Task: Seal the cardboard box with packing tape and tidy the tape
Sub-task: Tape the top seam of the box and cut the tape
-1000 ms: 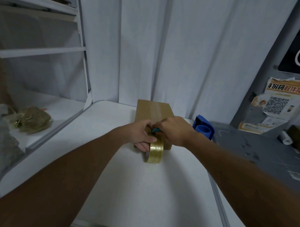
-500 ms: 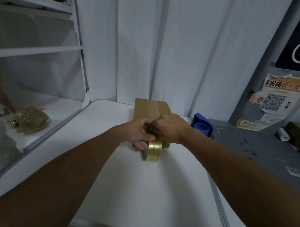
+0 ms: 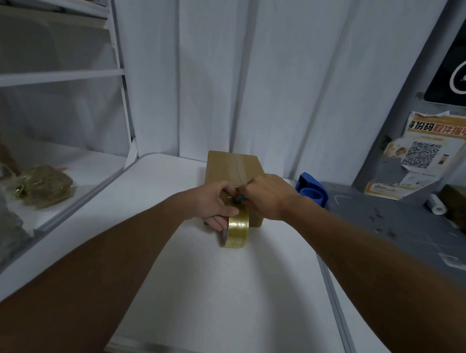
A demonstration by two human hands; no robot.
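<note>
Both hands meet at the near end of the cardboard box (image 3: pixel 233 176). The left hand (image 3: pixel 215 202) is closed around the roll of packing tape (image 3: pixel 236 229), fingers wrapped over its left side, thumb on top. The right hand (image 3: pixel 267 194) is closed on a small teal-handled tool (image 3: pixel 240 199), mostly hidden, held against the box's near top edge just above the roll; what kind of tool it is cannot be told.

The roll stands on edge, touching the near face of the box and resting on the white table (image 3: pixel 222 294). The box lies flat toward the far edge of the table, flaps closed, with a strip of tape running along the centre seam of its top.

Just right of the box, behind the right wrist, sits a blue tape dispenser (image 3: pixel 312 189). Farther right, a grey surface (image 3: pixel 399 229) carries a small white roll (image 3: pixel 435 206). A poster with a QR code (image 3: pixel 423 154) hangs above it. On the left, a white shelf (image 3: pixel 89 168) holds a crumpled clear bag (image 3: pixel 45 185).
</note>
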